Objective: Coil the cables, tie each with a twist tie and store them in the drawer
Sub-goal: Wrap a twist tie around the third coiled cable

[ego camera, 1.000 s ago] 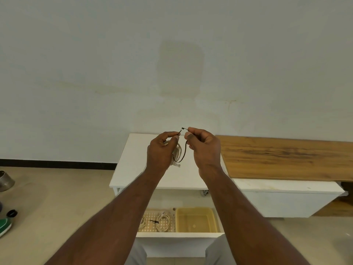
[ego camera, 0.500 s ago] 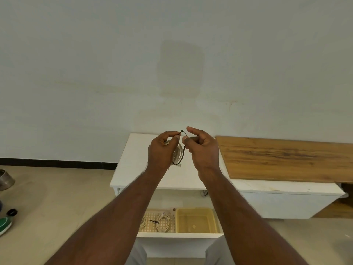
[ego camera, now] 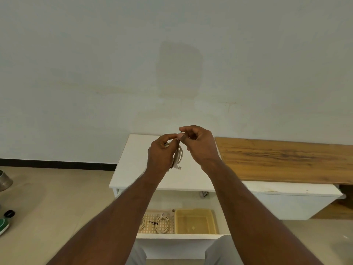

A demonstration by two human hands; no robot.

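Note:
My left hand (ego camera: 162,153) grips a coiled white cable (ego camera: 178,156) in the air above the white cabinet top (ego camera: 131,169). My right hand (ego camera: 198,145) pinches the dark twist tie (ego camera: 181,133) at the top of the coil, fingertip to fingertip with the left. Most of the tie is hidden by my fingers. Below, the open drawer (ego camera: 179,237) holds a perforated tray (ego camera: 148,224) with a tied white cable coil (ego camera: 162,223) and part of another coil beside it.
A yellow plastic bin (ego camera: 194,220) sits in the drawer right of the tray. A wooden board (ego camera: 286,159) lies on the low white unit at right. On the floor at left are a metal can (ego camera: 4,181) and a green bottle (ego camera: 4,222).
The dark tie's hanging loop has been drawn in against the coil. My right hand has shifted up and turned at the top of the coil; the left hand still holds the cable.

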